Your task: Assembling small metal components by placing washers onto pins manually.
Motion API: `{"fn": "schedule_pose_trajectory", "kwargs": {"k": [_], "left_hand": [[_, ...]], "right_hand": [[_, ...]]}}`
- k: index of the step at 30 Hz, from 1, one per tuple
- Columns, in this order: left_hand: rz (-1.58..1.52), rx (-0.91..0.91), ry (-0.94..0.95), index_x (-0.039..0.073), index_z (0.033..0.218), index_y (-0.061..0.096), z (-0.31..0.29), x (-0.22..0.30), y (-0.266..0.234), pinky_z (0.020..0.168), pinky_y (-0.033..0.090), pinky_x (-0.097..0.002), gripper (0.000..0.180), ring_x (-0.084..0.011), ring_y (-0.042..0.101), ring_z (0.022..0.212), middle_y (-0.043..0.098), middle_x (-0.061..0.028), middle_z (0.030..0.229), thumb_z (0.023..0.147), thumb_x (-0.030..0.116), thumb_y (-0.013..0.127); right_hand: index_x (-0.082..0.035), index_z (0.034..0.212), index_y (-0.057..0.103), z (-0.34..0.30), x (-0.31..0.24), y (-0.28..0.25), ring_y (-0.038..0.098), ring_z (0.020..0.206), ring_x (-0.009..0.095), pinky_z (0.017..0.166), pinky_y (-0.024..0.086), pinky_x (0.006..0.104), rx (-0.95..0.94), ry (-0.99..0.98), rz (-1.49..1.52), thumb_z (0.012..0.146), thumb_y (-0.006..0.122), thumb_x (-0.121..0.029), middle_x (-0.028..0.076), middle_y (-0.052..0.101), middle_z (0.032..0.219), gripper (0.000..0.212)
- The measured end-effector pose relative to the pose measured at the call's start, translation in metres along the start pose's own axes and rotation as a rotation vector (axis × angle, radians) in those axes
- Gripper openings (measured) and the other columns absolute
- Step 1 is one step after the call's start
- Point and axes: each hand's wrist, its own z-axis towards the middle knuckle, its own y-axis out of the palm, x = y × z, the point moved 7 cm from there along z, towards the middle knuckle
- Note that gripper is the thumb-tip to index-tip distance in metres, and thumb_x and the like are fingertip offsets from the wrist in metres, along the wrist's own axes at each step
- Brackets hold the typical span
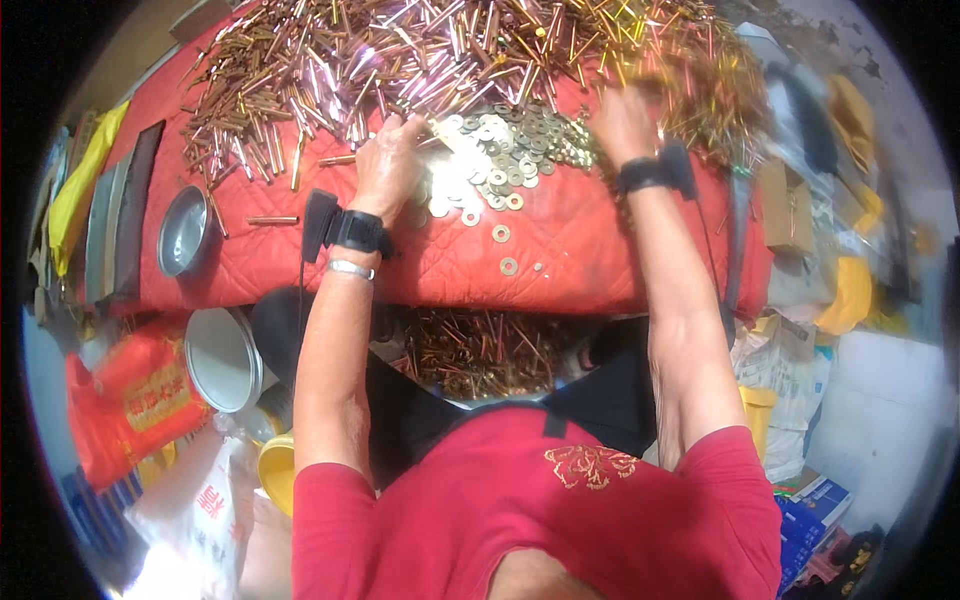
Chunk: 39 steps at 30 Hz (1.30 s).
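Note:
A heap of thin copper-coloured metal rods [450, 50] covers the far part of a red quilted cloth [420, 270]. Flat brass-coloured washers [500, 160] lie spread in front of it, glaring white on their left side. My left hand [388, 165] is at the left edge of the washers, fingers curled together; what they hold, if anything, is hidden. A rod end [337, 160] sticks out beside it. At the right edge of the washers, against the rods, my right hand [623, 125] is smeared by motion, so its fingers cannot be read. Both wrists wear black straps.
A metal bowl [184, 232] stands on the cloth at the left, near a loose rod [272, 220]. More rods [475, 350] lie below the front edge, between my legs. A white round lid [222, 360] and red bag [135, 400] are at lower left; a cardboard box [787, 205] is at right.

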Motion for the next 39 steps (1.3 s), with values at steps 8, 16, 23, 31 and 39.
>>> {"fn": "schedule_pose_trajectory", "kwargs": {"k": [8, 16, 23, 31, 39], "left_hand": [[-0.888, 0.150, -0.370, 0.003, 0.091, 0.067, -0.015, -0.014, -0.013, 0.057, 0.042, -0.0273, 0.014, -0.0117, 0.050, 0.062, 0.052, -0.0003, 0.071, 0.083, 0.014, 0.066], [-1.864, -0.135, -0.674, -0.006, 0.108, 0.058, -0.107, 0.023, 0.007, 0.039, 0.027, -0.0155, 0.028, -0.0017, 0.036, 0.050, 0.048, 0.0032, 0.068, 0.091, 0.015, 0.058], [-1.906, -0.120, -0.818, -0.007, 0.113, 0.052, -0.161, 0.064, 0.022, 0.037, 0.025, -0.0145, 0.029, -0.0001, 0.033, 0.048, 0.050, 0.0021, 0.073, 0.093, 0.013, 0.056], [-1.987, -0.058, -0.807, -0.001, 0.102, 0.057, -0.169, 0.057, 0.018, 0.039, 0.026, -0.0158, 0.016, -0.0016, 0.037, 0.049, 0.055, -0.0003, 0.074, 0.091, 0.011, 0.060], [-2.039, 0.018, -0.836, 0.005, 0.091, 0.056, -0.179, 0.056, 0.030, 0.037, 0.024, -0.0161, 0.012, -0.0011, 0.032, 0.045, 0.048, 0.0047, 0.065, 0.088, 0.011, 0.066]], "right_hand": [[-0.001, 0.099, 0.057, -0.024, 0.000, -0.048, 0.061, 0.085, 0.034, 0.076, 0.049, 0.0439, 0.100, -0.074, 0.526, 0.087, 0.049, -0.014, 0.020, 0.062, 0.094, 0.019], [-0.001, 0.103, 0.057, -0.156, -0.055, -0.073, 0.065, 0.075, 0.025, 0.066, 0.050, 0.0348, -0.320, -0.155, 1.017, 0.086, 0.049, 0.001, 0.014, 0.064, 0.084, 0.019], [-0.010, 0.087, 0.060, -0.174, -0.087, -0.092, 0.055, 0.086, 0.029, 0.069, 0.044, 0.0413, 0.127, -0.545, 0.181, 0.074, 0.059, -0.004, 0.010, 0.054, 0.086, 0.014], [-0.003, 0.082, 0.052, -0.153, -0.064, -0.105, 0.058, 0.069, 0.031, 0.063, 0.047, 0.0401, 0.149, -0.316, 0.701, 0.074, 0.060, 0.002, 0.014, 0.054, 0.080, 0.012], [-0.003, 0.091, 0.059, -0.179, -0.035, -0.076, 0.064, 0.082, 0.036, 0.070, 0.050, 0.0422, -0.299, -0.172, 0.560, 0.080, 0.061, -0.010, 0.018, 0.065, 0.086, 0.013]]}}
